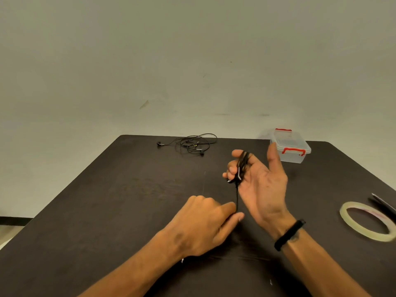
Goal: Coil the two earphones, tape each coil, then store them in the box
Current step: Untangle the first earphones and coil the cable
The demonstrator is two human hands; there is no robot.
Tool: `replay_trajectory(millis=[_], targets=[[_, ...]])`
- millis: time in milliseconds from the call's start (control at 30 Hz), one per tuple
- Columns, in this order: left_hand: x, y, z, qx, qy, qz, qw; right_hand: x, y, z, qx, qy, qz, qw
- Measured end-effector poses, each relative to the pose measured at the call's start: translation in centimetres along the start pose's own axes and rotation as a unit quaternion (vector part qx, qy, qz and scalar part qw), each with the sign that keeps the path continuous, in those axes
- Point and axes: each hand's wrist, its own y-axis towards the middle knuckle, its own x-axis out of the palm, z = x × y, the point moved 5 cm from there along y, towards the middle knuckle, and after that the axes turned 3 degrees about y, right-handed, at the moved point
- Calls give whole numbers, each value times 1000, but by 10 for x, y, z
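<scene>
A dark table (128,200) is spread beneath both hands. The right hand (260,185) is raised palm-up, and black earphone cable (242,166) is seen wound round its curled fingers. From that coil a strand is drawn down taut and pinched between thumb and forefinger of the left hand (205,221), just below. Right of the right hand, a tape roll (351,228) is laid flat on the table. Beyond the right hand's thumb, a clear box (293,157) with red latches is seen, lid on. Far beyond the left hand, a second earphone (190,144) is left loosely tangled.
</scene>
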Motion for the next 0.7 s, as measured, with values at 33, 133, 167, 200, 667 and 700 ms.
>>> replay_trajectory(millis=[33,133,167,200,667,700], targets=[[0,0,2,18,10,-2,1000,0,0,4,8,-27,-6,1000],[-5,0,6,57,14,6,998,1,0,18,57,-112,-26,992],[-9,0,4,60,13,22,998,1,0,23,76,-140,-33,987],[-14,1,0,54,14,44,997,1,-2,27,96,-163,-41,981],[-32,-2,-85,-235,-145,173,945,25,-23,39,201,-174,-165,950],[-27,-2,-84,-240,-196,160,937,25,-22,37,198,-149,-159,956]])
